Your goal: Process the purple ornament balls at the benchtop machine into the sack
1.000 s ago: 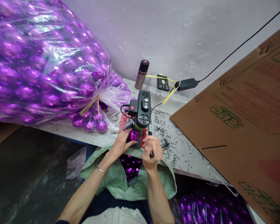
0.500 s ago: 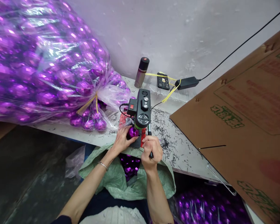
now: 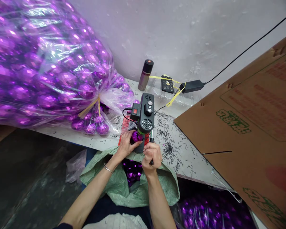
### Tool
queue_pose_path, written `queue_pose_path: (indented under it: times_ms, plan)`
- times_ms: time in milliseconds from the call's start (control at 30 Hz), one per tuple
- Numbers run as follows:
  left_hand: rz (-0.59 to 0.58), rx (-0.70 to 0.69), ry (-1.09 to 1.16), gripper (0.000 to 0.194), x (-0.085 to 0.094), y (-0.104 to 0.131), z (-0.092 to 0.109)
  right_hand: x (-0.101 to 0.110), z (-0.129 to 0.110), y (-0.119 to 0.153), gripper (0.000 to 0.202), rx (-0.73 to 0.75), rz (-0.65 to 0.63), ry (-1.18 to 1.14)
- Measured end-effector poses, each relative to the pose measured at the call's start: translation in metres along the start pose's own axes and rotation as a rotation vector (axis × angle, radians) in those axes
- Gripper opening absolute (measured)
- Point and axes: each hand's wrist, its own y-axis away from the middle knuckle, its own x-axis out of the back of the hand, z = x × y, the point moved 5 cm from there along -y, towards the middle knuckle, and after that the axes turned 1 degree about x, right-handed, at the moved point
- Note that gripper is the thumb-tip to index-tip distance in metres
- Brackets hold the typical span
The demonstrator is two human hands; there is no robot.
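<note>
A shiny purple faceted ball sits beneath the head of a small black bench machine with a red switch on its side. My left hand has its thumb and fingers closed round the ball from the left. The black grip of the machine's lever is in the fist of my right hand. Below both hands, a green woven sack lies open at the table's edge, with more purple balls in it.
A big clear bag of purple balls fills the left. Thin black bits litter the white table. Behind stand a flask, a phone and a power adapter. A cardboard box blocks the right.
My right hand has moved slightly left and down with the lever grip. My left hand still holds the ball under the machine head. The view has shifted a little.
</note>
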Motion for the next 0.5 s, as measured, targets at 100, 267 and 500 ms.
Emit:
queue_pose_path:
  times_ms: [100, 267, 500]
  plan:
    - [-0.002, -0.001, 0.004, 0.054, 0.000, -0.001, 0.000, -0.002, 0.005, 0.007, 0.028, 0.000, 0.028, -0.008]
    - [0.011, -0.011, 0.020, 0.054, 0.000, 0.000, 0.000, -0.004, 0.007, 0.011, 0.030, -0.009, 0.068, -0.028]
    - [-0.006, 0.011, 0.013, 0.053, -0.002, 0.001, -0.002, -0.006, 0.012, 0.018, 0.030, -0.018, 0.060, -0.049]
